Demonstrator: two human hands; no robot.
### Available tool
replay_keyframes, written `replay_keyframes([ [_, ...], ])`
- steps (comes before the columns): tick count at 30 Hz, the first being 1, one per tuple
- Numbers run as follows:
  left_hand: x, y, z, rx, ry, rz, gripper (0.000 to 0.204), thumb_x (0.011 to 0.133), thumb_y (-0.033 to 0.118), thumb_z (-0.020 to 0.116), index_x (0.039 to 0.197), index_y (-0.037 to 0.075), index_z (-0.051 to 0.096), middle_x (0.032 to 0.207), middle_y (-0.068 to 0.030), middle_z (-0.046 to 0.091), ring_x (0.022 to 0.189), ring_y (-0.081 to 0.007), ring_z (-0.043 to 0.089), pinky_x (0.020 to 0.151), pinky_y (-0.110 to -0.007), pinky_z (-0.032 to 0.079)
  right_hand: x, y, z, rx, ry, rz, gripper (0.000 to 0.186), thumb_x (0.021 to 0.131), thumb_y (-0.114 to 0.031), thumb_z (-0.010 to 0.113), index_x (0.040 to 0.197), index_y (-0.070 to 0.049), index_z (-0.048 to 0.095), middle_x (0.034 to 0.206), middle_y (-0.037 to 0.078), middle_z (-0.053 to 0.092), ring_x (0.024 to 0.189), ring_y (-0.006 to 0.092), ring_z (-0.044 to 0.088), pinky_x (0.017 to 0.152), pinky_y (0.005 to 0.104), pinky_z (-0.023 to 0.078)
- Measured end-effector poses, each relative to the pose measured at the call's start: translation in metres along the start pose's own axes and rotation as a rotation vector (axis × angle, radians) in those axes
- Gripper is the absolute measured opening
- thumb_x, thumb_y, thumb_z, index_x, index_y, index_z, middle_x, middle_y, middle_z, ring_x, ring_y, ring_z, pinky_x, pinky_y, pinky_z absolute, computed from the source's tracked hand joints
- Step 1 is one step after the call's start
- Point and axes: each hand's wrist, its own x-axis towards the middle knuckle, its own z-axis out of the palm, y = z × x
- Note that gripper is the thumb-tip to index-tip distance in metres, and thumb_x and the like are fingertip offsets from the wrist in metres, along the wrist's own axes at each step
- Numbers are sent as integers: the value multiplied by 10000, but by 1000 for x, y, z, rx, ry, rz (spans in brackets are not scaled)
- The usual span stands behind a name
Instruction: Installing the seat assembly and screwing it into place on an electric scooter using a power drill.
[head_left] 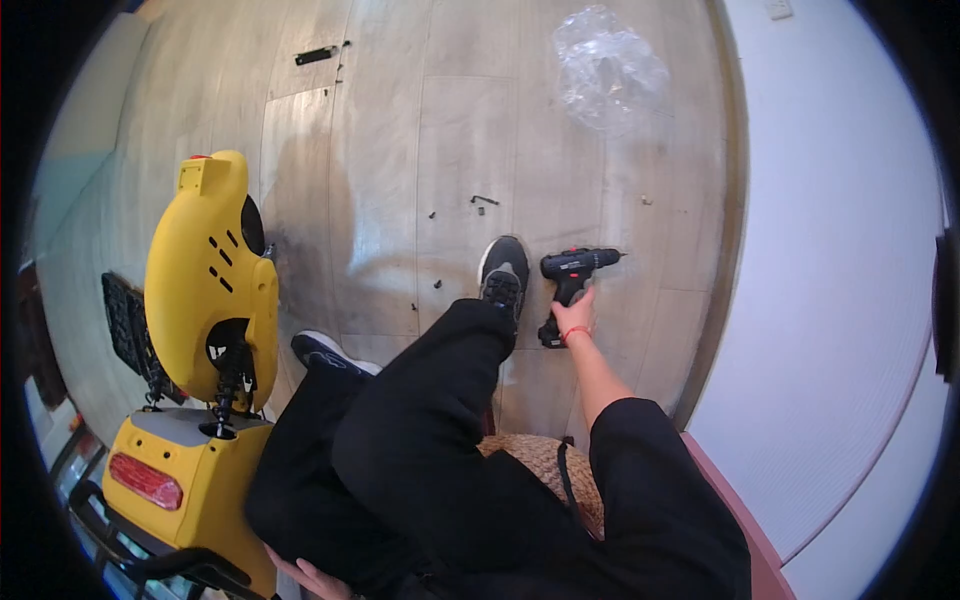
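My right hand [575, 312] is wrapped round the grip of a black cordless drill [572, 264] on the floor, to the right of my shoe [503, 270]. The drill's bit points right. At the lower edge, my left hand [312, 578] shows only in part, fingers stretched out between my black trouser leg and a yellow vehicle body [195, 470]. Nothing shows in those fingers. A rounded yellow shell [190, 290] with black slots rises beyond that body, and a black spring shock absorber [232, 375] stands between them. A red tail light [146, 481] sits on the body.
Small dark screws [437, 285] and a hex key [484, 200] are scattered on the wood floor. A black part [316, 56] lies farther off. Clear plastic wrap [608, 70] rests at the far right. A woven seat [545, 462] is beneath me; a white wall [820, 250] runs along the right.
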Motion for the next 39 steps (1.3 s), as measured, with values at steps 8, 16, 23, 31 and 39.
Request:
replay_keyframes([
  [8,24,31,5,-72,-79,19,715,902,488,346,1411,-4,242,1434,-201,263,1328,-320,253,1095,-438,155,24,-48,18,438,-50,360,790,613,-193,720,1281,-16,338,1016,191,614,952,349,602,857,399,465],
  [16,43,46,1,-274,-165,165,629,838,243,506,1377,-10,306,1403,-192,332,1304,-321,309,1090,-401,199,-109,-80,-108,1099,-337,-135,364,726,-64,551,1084,-23,502,644,20,485,508,126,482,478,269,393],
  [23,44,50,-6,-376,-133,319,607,781,97,574,1339,-3,357,1364,-193,384,1281,-335,348,1076,-392,246,-275,-118,-290,1074,-910,-819,525,766,-175,678,1216,13,485,907,74,610,791,144,583,756,282,466],
  [31,25,48,-30,-592,-25,572,284,746,10,603,1030,23,592,1112,-141,591,1082,-317,531,954,-395,403,-409,-143,-338,523,-794,-1035,409,728,-131,668,1107,-34,547,776,19,569,674,97,522,605,235,429],
  [39,34,54,-94,-1171,92,718,230,730,-73,595,946,-3,633,889,-119,656,749,-208,645,660,-276,518,-521,-202,-333,-129,-508,-1730,469,661,-158,778,1084,-62,599,952,83,645,826,223,645,776,294,520],
])
